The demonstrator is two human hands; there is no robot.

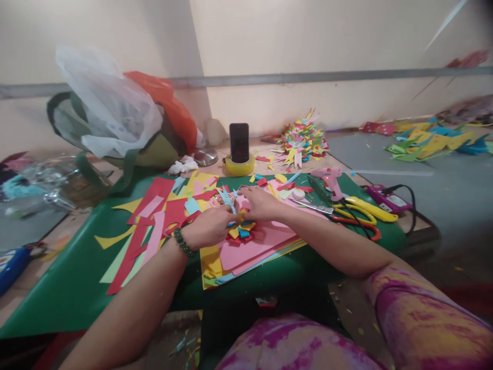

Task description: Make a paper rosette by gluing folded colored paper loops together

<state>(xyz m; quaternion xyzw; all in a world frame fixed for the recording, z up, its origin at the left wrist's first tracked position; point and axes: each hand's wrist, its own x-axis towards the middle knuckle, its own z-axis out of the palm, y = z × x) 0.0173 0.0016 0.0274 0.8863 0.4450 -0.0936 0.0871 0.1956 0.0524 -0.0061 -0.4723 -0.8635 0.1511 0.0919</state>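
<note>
A colourful paper decoration (242,233) with red, yellow and blue folded pieces is between my hands, above a stack of pink paper sheets (265,241). My left hand (210,226), with a dark bead bracelet at the wrist, is closed on its left side with the fingers pinched. Curled over its upper right side, my right hand (262,203) grips it too. The fingertips partly hide the piece. Light blue pointed strips (227,199) stick up just behind the left fingers. Red paper strips (152,205) and other cut pieces lie to the left.
Right of the sheets lie scissors (316,206), yellow-handled pliers (370,209) and a pink glue gun (331,182). Behind stand a phone (239,142) on a yellow tape roll (239,166) and a pile of paper flowers (304,141). A bag (150,149) stands back left.
</note>
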